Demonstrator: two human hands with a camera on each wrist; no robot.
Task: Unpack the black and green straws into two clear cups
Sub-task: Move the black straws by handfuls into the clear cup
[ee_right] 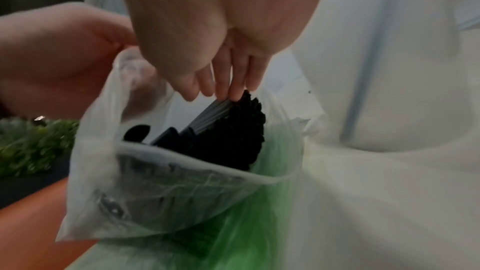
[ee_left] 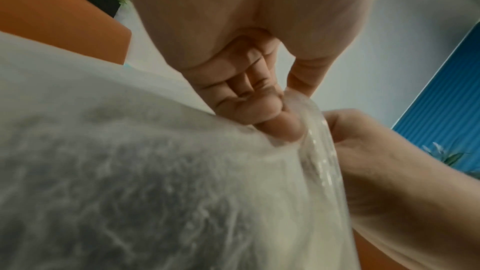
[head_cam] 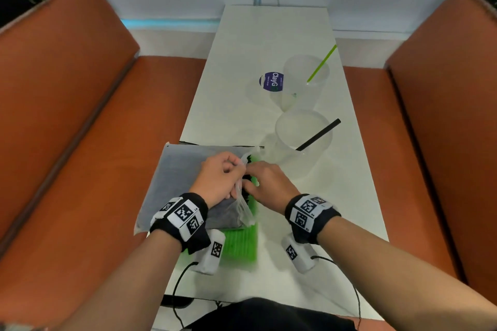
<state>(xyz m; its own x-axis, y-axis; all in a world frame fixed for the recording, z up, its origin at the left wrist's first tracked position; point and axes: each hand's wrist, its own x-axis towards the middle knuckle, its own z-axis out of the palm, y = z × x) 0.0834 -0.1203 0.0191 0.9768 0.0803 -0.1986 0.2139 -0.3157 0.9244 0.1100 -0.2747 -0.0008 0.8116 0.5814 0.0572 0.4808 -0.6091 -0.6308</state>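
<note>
White tabletop (head_cam: 242, 62) between orange benches (head_cam: 67, 88), left hand (head_cam: 219, 177) grip pinching clear bag (ee_right: 182, 182) mouth, right hand (head_cam: 269, 183) fingertips (ee_right: 235, 93) touching black straws (ee_right: 233, 130), grip loose

Two clear cups (head_cam: 304, 140) stand on the surface (head_cam: 242, 62). One green straw (head_cam: 321, 64) sits in the far cup, one black straw (head_cam: 318, 135) in the near one. Two bags: one of black straws (ee_right: 223, 130), too many to count, and one of green straws (head_cam: 240, 246). One round sticker (head_cam: 272, 81).
</note>
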